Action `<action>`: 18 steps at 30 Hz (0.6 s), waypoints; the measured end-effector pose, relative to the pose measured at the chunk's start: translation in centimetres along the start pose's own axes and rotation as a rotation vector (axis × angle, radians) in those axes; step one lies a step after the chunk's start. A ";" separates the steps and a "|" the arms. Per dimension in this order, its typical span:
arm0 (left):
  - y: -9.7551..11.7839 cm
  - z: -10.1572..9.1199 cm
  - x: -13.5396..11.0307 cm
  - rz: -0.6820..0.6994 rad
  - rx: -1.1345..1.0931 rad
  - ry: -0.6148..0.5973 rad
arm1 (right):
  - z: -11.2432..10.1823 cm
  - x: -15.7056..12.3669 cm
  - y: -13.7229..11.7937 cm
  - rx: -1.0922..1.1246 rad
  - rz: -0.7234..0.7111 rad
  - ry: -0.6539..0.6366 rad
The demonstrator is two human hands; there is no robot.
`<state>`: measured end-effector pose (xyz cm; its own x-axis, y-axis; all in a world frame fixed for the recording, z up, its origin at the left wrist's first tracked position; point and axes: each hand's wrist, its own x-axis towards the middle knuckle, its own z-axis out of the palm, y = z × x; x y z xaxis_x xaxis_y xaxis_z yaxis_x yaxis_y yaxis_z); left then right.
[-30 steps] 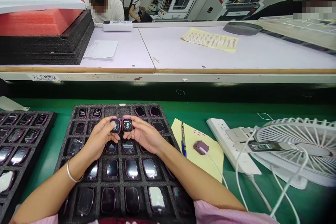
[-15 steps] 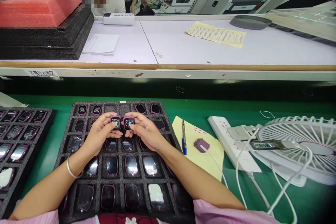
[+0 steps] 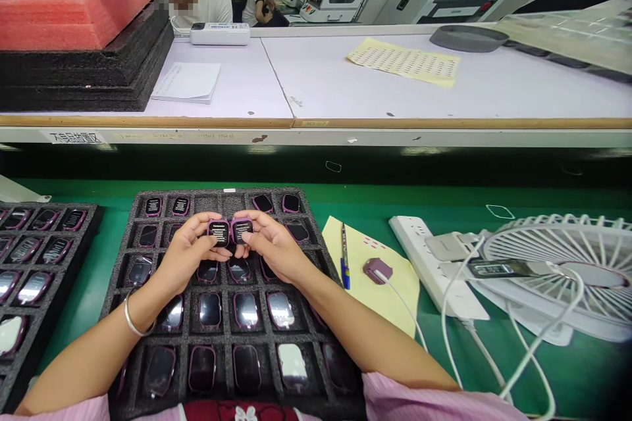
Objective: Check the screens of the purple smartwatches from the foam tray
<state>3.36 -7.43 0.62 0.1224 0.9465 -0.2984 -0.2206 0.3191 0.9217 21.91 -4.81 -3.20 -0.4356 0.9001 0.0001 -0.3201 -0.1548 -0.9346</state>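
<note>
My left hand [image 3: 185, 253] pinches a small purple watch body [image 3: 218, 232] with a lit screen. My right hand [image 3: 271, 247] grips a second purple watch body [image 3: 241, 229] right beside it, the two nearly touching. Both are held just above a black foam tray [image 3: 123, 256] whose cells hold several more purple watch bodies. A silver bangle [image 3: 132, 319] sits on my left wrist.
A second foam tray [image 3: 34, 256] of watch bodies lies at the left. To the right are a yellow sheet [image 3: 390, 289] with a pen [image 3: 343, 256], a purple charger puck [image 3: 378, 270], a white power strip [image 3: 434, 270] and a white fan [image 3: 557, 270]. Other people sit beyond the far white bench.
Both watch screens switched from a round dial picture to lines of white text. My hands stayed over the same spot on the tray.
</note>
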 end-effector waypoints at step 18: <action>-0.3 0.1 0.2 0.065 0.074 0.000 | 0.2 -0.2 0.0 -0.014 -0.021 -0.020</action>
<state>3.53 -7.38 0.31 0.1100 0.9651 -0.2377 -0.1563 0.2529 0.9548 21.83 -5.05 -3.14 -0.4456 0.8949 0.0267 -0.3180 -0.1303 -0.9391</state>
